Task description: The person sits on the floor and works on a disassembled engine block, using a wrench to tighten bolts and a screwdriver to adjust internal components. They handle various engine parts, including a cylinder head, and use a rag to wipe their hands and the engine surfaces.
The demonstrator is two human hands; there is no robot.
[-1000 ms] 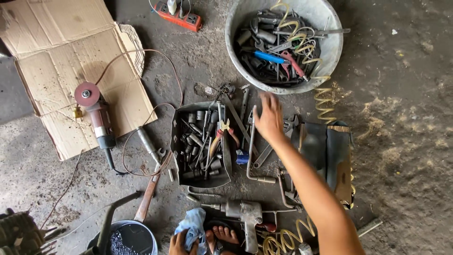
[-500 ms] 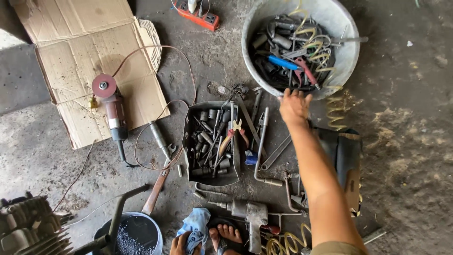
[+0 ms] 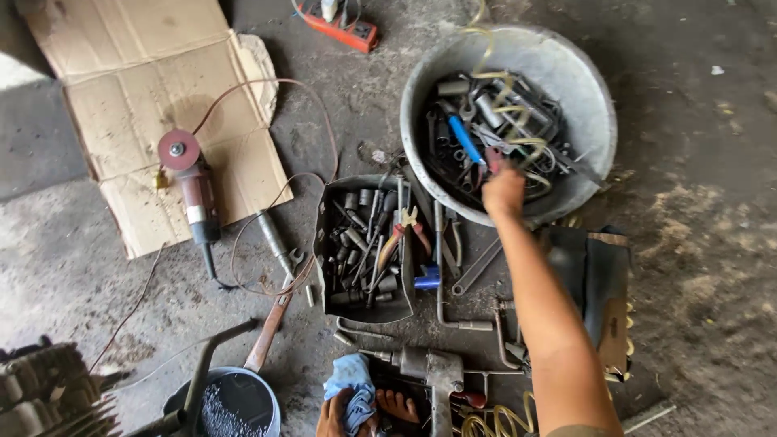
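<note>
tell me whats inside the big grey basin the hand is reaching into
The grey basin holds a heap of dark metal tools, a blue-handled tool and a yellowish coiled hose. The right hand covers part of the heap; lower layers are hidden.

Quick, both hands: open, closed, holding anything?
Right hand: reaching into the metal basin, among the tools; grip cannot be told.
Left hand: not in view.
</note>
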